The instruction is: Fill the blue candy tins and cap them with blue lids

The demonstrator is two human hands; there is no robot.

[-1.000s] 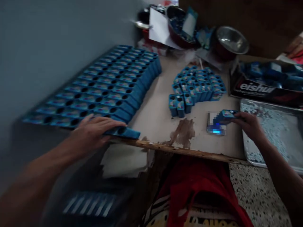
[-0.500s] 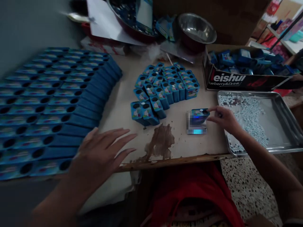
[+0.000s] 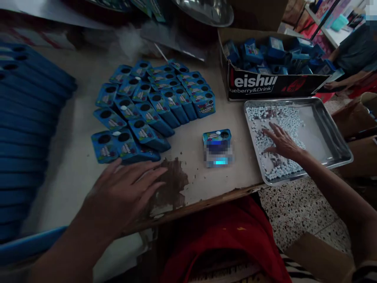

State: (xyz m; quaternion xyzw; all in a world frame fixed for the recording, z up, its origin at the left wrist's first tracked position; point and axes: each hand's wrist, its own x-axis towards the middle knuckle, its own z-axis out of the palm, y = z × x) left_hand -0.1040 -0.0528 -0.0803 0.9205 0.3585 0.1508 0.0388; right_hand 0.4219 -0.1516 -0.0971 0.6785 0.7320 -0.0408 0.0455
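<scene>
Single view, head camera, looking forward and steeply down over bench (image 3: 191, 184) from its near edge. Close range: forearms enter from bottom corners, red lap fills lower middle. Metal tray (image 3: 332, 129) off to right, cardboard box (image 3: 265, 84) beyond. Far bench edge cropped at top.

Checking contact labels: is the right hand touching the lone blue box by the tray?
Apart. Head view: the right hand lies in the metal tray on the pellets; bare table separates it from the lone blue box.

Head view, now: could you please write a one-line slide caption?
Right hand spread over candies in metal tray; left hand flat beside blue boxes.
</scene>
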